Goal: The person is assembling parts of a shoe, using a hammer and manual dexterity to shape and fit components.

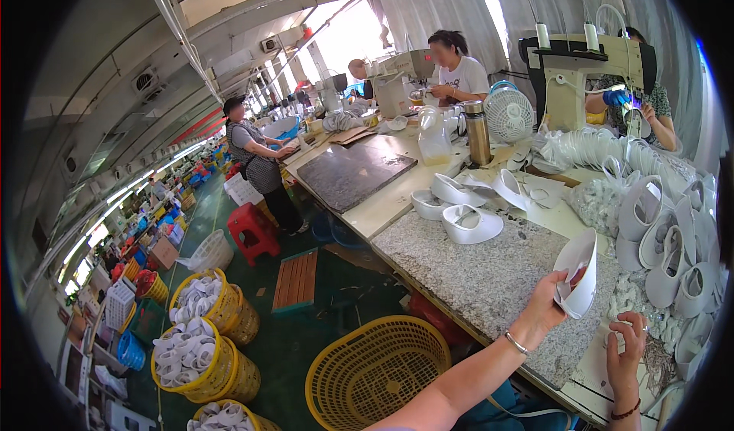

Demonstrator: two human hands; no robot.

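while the left hand (544, 302) lifts a white shoe upper (577, 272) off the granite slab (482, 270), its fingers curl shut round the lower edge, thumb tucked inside. just below them the right hand (627, 347) rests with fingers loosely bent on small white pieces (638, 293); whether it pinches one i cannot tell. a firm hold low on the upper, opening turned to the eyes, seems best. left forearm reaches up from below, wrist bent back; right one is upright. farther out lie more uppers (470, 223) and a yellow basket (375, 370).

Left hand (544, 302) holds a white shoe upper (577, 272) over the granite slab (474, 270).
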